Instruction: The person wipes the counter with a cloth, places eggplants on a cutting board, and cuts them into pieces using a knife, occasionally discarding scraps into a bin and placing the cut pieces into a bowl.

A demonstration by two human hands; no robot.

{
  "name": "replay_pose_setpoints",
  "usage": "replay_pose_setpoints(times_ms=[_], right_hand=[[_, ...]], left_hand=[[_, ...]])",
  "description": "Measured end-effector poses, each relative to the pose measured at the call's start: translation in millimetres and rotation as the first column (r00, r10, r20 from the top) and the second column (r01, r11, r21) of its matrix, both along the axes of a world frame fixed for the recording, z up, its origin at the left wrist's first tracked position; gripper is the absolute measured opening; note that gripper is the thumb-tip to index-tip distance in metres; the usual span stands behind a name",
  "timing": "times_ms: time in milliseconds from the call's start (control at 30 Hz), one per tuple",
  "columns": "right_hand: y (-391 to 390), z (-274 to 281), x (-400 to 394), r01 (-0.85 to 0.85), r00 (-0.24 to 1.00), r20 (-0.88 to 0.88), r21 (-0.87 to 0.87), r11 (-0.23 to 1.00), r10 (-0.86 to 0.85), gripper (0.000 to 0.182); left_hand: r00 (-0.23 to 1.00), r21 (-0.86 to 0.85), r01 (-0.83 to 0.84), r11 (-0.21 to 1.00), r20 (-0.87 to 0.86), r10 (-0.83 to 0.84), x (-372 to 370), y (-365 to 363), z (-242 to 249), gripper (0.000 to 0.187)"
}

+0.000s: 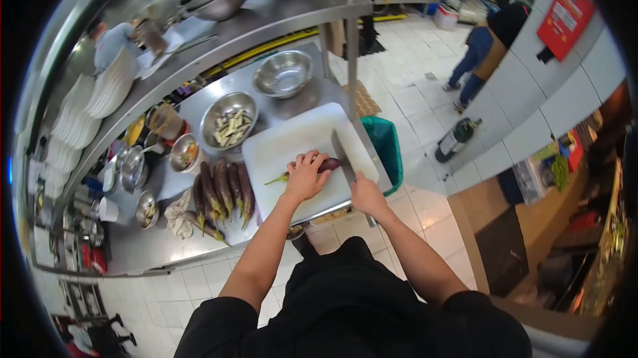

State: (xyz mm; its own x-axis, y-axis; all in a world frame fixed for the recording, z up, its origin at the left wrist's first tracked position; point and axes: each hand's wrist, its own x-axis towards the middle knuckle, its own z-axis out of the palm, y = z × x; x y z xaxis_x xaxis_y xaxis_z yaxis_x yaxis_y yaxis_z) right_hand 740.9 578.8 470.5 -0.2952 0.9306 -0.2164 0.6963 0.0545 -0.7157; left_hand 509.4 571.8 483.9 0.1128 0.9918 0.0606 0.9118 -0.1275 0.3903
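Note:
On the white cutting board (pixel 279 142) lies an eggplant (pixel 329 164), its green stem pointing left. My left hand (pixel 306 175) presses down on it with curled fingers, covering its middle. In my right hand (pixel 367 195) is the handle of a kitchen knife (pixel 343 153). The blade stands at the eggplant's right end, pointing away from me. Left of the board, several whole eggplants (pixel 224 185) lie side by side on the steel table. A metal bowl (pixel 207 133) behind them holds cut eggplant pieces (pixel 232 126).
Another metal bowl (pixel 282 73) sits behind the board. A green-lined bin (pixel 387 152) stands at the table's right end. A crumpled cloth (pixel 177 215) and small bowls lie at left, below a steel shelf (pixel 266 12) with stacked plates (pixel 109 85). A person (pixel 488 45) bends at the far right.

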Motion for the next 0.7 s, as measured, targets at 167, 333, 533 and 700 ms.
replay_pose_setpoints(times_ms=[167, 333, 533, 700], right_hand=[[-20, 74, 0, -0.062, 0.97, 0.232, -0.051, 0.997, 0.072, 0.025], [-63, 100, 15, -0.068, 0.971, 0.218, -0.147, 0.987, 0.1, 0.026], [8, -29, 1, 0.041, 0.973, -0.221, -0.139, 0.989, -0.072, 0.024], [29, -8, 23, 0.055, 0.775, -0.549, -0.434, 0.899, -0.312, 0.025]], left_hand=[[0.999, -0.062, 0.043, 0.997, 0.012, -0.042, 23, 22, -6, 0.036], [0.996, -0.124, 0.015, 0.992, -0.081, -0.025, 25, 25, -2, 0.032], [0.998, -0.115, 0.036, 0.993, 0.047, -0.031, 9, 40, -10, 0.024], [0.961, -0.02, -0.148, 0.989, 0.232, 0.149, -17, 73, -37, 0.014]])
